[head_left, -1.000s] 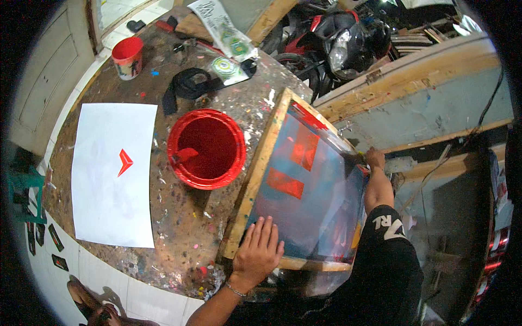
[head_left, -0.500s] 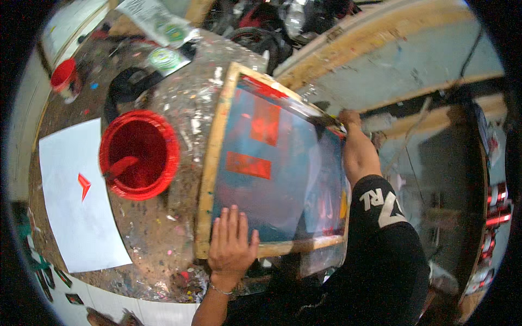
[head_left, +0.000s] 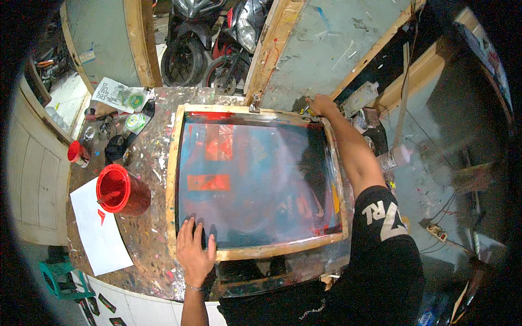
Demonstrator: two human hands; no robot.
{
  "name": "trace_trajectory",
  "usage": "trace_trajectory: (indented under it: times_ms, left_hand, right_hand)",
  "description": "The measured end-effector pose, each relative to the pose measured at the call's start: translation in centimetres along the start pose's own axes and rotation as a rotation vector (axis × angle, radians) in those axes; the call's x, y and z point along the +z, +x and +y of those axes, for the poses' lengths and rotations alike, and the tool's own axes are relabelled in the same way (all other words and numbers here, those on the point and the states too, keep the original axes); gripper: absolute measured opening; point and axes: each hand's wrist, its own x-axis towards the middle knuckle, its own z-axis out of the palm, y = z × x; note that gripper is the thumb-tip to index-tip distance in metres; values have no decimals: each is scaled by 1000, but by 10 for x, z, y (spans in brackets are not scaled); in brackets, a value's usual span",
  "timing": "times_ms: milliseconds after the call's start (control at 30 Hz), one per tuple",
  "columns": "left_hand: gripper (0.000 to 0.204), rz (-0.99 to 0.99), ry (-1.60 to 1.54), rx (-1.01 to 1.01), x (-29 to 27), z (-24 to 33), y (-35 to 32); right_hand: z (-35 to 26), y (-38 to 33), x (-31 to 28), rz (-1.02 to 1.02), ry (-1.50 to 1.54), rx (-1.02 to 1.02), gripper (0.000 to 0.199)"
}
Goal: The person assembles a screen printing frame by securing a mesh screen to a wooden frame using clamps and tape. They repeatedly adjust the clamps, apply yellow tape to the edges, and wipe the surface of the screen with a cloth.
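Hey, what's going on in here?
A person at a paint-spattered table has a wood-framed screen in front of them. Their left hand rests, fingers spread, at its near left corner. Their right hand is at the far right corner; what its fingers grip, if anything, is hard to make out. To the left stand a red bucket and, nearer the table's edge, a white sheet bearing a small red mark.

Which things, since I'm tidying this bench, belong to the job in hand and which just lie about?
Job, apparently: framed screen, touched by the left hand; red bucket; white sheet.
Lying about, apparently: small red cup; black strap; printed sheet.
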Motion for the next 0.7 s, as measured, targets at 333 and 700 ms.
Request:
trace_trajectory:
  times_ms: [333,700]
  left_hand:
    - [38,18,-3,5,-1,-1,1]
    - [42,19,-118,89,15,-23,-3]
  right_hand:
    - [-16,16,28,-21,-137,121,36]
    - [-21,6,34,109,-152,367,37]
